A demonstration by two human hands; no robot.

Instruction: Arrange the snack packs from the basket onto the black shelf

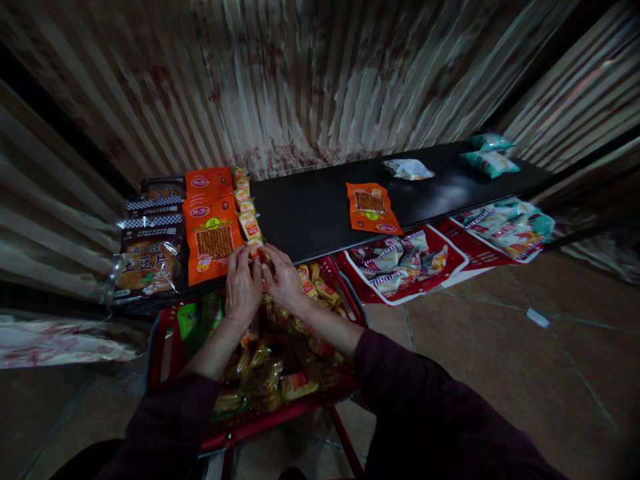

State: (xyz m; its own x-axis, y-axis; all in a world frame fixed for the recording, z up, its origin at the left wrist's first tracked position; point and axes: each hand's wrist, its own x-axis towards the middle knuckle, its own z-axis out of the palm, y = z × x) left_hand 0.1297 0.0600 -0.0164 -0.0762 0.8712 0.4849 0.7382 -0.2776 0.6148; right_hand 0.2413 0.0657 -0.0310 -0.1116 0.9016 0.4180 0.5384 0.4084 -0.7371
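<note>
My left hand point(243, 285) and my right hand point(286, 277) meet at the front edge of the black shelf point(300, 213). Between their fingertips is a small wrapped snack pack point(257, 253), partly hidden by the fingers. It is at the near end of a row of similar yellow and red snack packs point(247, 212) running back along the shelf. To the left of that row lie orange snack bags point(213, 233), overlapping one another. Below my hands a red basket point(280, 417) holds many loose snack packs and a green package point(193, 327).
Dark potato-chip bags point(150, 260) lie at the shelf's left end. Farther right are a single orange bag point(373, 208), a white bag point(409, 169) and teal bags point(490, 162). Red baskets point(400, 297) of bags stand below. Pleated curtain point(300, 87) hangs behind.
</note>
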